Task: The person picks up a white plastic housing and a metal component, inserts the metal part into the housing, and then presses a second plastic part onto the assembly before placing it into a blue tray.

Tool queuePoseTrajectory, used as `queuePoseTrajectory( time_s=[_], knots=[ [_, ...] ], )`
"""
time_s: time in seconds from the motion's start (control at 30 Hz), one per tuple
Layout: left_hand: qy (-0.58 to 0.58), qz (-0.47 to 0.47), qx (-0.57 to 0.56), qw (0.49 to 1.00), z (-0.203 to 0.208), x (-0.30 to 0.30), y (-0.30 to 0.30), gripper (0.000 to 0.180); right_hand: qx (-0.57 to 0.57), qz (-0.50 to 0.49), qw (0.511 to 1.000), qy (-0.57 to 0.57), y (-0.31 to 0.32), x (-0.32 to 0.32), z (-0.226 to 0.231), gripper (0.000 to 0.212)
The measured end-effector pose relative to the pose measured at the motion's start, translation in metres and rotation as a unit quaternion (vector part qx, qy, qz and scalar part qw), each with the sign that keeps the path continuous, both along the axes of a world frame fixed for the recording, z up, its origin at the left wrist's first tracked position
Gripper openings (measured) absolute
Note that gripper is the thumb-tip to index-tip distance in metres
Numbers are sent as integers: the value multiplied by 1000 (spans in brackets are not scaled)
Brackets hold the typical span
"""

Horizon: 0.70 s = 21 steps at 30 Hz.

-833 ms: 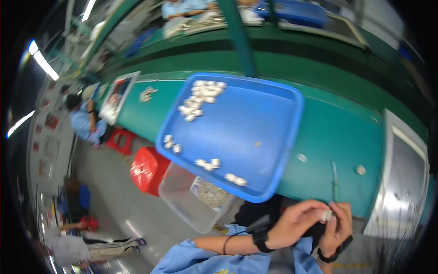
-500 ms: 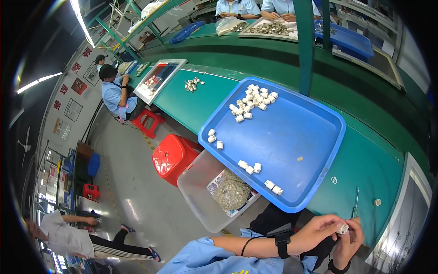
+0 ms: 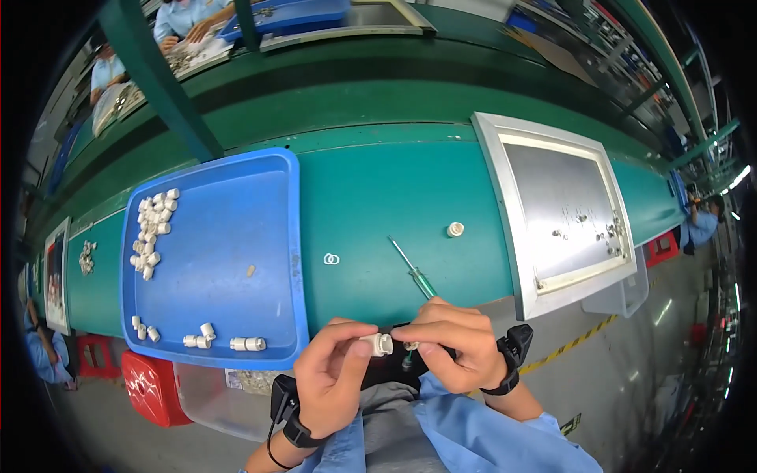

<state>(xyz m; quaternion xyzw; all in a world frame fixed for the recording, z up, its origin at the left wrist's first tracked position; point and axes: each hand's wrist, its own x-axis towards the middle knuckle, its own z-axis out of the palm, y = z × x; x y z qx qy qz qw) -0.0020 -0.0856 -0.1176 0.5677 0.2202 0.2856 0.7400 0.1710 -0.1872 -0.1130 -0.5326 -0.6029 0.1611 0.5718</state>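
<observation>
My left hand [image 3: 331,382] is closed, pinching a white cylindrical plastic part [image 3: 377,344] between thumb and fingers, its open end toward the right. Close beside it, my right hand [image 3: 461,347] pinches a small brass-coloured metal piece [image 3: 411,345], partly hidden by the fingertips. A gap separates the two pieces. Just beyond my right hand, a screwdriver [image 3: 421,281] with a green handle lies on the green tabletop [image 3: 371,197]. Two thin white rings [image 3: 331,258] lie left of it, and a round white part [image 3: 455,229] stands to its right.
A blue tray [image 3: 293,260] on the left holds a cluster of white cylindrical parts [image 3: 150,232] and several others along its near edge. On the right a metal-framed panel [image 3: 516,292] carries small metal pieces. A green post [image 3: 158,87] rises behind the tray. Co-workers sit across the bench.
The view has swung right, bringing the framed panel fully in. My hands, earlier together around one white part, are now slightly apart, and the small metal piece shows in my right fingers.
</observation>
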Motion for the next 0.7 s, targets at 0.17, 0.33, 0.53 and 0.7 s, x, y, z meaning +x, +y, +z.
queuePoseTrajectory(
  time_s=[0.17, 0.33, 0.53, 0.7],
  knots=[
    [5, -5, 11, 1000, 0, 12, -7, 16, -20, -32, 999, 0, -13, 5, 4, 24],
    [18, -12, 6, 1000, 1, 16, -15, 16, 13, -34, 999, 23, -12, 3, -4, 21],
    [17, -6, -7, 1000, -4, 16, -15, 16, 35, -56, 997, 28, -9, 1, -8, 21],
    [10, 5, 9, 1000, -3, 17, -16, 16, 44, -64, 997, -3, -11, 1, -11, 21]
  ],
)
